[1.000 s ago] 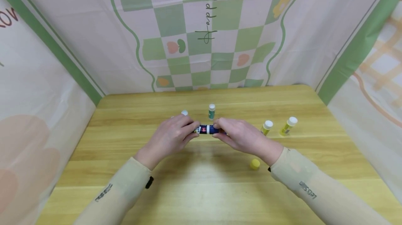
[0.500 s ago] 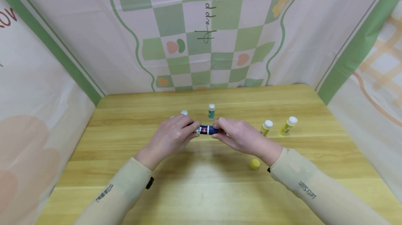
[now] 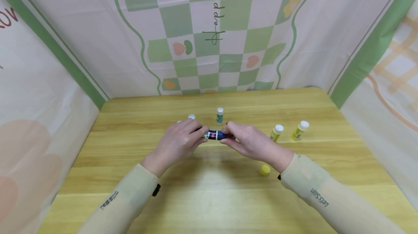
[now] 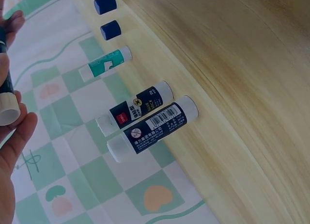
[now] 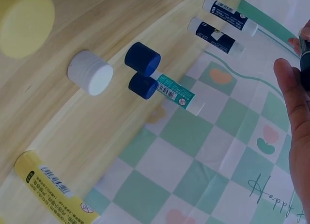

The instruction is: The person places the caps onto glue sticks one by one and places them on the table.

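A navy glue stick [image 3: 213, 135] with a white band lies level between both hands above the table in the head view. My left hand [image 3: 179, 141] pinches its labelled end with thumb and fingers; my right hand [image 3: 249, 140] grips the navy cap end. In the left wrist view the stick's white base [image 4: 8, 110] pokes out beside the fingers. Beyond the hands stands a teal glue stick [image 3: 220, 116] with a white end. Two other navy glue sticks, one nearer [image 4: 156, 129] and one beside it [image 4: 136, 109], stand uncapped near the left hand, which mostly hides them in the head view.
To the right stand two yellow glue sticks, one [image 3: 299, 131] right of the other [image 3: 276, 133]. A yellow cap [image 3: 265, 170] sits below the right wrist. Two navy caps [image 5: 142, 58] and a white cap [image 5: 90, 72] stand on the wooden table [image 3: 209, 205]. A patterned curtain [image 3: 202, 60] hangs behind.
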Demonstrator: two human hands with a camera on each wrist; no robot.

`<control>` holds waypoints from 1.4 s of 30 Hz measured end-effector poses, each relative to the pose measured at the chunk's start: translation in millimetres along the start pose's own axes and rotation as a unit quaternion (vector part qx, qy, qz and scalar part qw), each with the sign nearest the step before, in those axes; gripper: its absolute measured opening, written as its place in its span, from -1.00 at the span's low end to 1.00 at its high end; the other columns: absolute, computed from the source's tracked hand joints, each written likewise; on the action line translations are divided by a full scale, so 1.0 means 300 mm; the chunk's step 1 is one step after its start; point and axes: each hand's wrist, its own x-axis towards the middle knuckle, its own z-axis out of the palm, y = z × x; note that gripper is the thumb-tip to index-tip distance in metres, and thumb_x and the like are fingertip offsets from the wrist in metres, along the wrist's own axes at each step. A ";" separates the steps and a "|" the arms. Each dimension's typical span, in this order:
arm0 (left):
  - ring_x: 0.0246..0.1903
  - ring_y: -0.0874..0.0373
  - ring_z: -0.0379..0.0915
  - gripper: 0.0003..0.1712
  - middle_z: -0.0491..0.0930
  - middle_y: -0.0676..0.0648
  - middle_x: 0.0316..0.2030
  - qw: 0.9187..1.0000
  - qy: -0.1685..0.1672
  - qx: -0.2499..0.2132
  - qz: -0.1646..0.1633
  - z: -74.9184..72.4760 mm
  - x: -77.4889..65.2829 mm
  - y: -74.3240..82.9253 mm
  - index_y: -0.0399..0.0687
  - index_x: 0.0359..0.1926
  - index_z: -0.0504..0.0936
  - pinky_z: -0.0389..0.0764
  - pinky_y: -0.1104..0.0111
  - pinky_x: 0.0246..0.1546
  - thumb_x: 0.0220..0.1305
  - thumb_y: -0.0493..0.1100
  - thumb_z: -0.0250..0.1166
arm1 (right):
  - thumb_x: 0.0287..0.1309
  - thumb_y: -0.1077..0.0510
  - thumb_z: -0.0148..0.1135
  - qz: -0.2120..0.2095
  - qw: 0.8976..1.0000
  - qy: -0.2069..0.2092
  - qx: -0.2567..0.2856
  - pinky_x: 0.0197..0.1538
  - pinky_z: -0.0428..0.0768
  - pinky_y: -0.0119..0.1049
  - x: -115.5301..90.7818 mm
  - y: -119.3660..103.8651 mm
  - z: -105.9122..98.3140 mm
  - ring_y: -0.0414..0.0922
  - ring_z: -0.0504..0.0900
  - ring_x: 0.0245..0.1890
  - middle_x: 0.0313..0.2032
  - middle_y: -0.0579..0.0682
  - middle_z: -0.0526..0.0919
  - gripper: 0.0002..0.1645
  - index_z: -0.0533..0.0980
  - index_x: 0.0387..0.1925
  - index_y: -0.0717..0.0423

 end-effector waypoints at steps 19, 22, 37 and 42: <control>-0.29 0.14 0.54 -0.73 0.64 0.00 -0.25 1.000 0.014 -0.006 0.003 0.013 0.005 0.008 -0.09 -0.08 0.74 0.63 0.40 -0.30 0.23 -0.14 0.52 | 0.10 0.33 0.50 0.026 0.999 0.003 0.032 -0.39 0.64 -0.51 -0.004 -0.007 -0.001 -0.24 0.67 -0.42 -0.34 0.00 0.70 -0.64 0.45 -0.19 0.21; -0.29 0.14 0.54 -0.74 0.64 0.00 -0.26 1.000 0.017 -0.010 0.005 0.015 0.005 0.012 -0.10 -0.08 0.73 0.62 0.41 -0.29 0.23 -0.15 0.52 | 0.09 0.35 0.50 0.027 0.999 0.006 0.042 -0.38 0.64 -0.52 -0.007 -0.009 0.002 -0.24 0.68 -0.42 -0.33 0.00 0.70 -0.64 0.45 -0.19 0.21; -0.31 0.12 0.53 -0.74 0.64 -0.01 -0.27 1.000 0.028 -0.010 0.007 0.030 0.002 0.023 -0.11 -0.10 0.73 0.62 0.41 -0.29 0.21 -0.17 0.53 | 0.07 0.38 0.49 0.025 0.998 0.014 0.059 -0.36 0.65 -0.53 -0.014 -0.009 0.012 -0.22 0.70 -0.41 -0.33 0.03 0.71 -0.64 0.45 -0.20 0.23; -0.30 0.13 0.54 -0.72 0.65 -0.01 -0.26 0.999 0.033 -0.009 0.005 0.037 -0.001 0.025 -0.11 -0.09 0.72 0.63 0.41 -0.29 0.20 -0.17 0.54 | 0.08 0.37 0.49 0.026 0.998 0.009 0.059 -0.36 0.66 -0.53 -0.014 -0.010 0.010 -0.22 0.71 -0.40 -0.33 0.03 0.71 -0.64 0.45 -0.20 0.23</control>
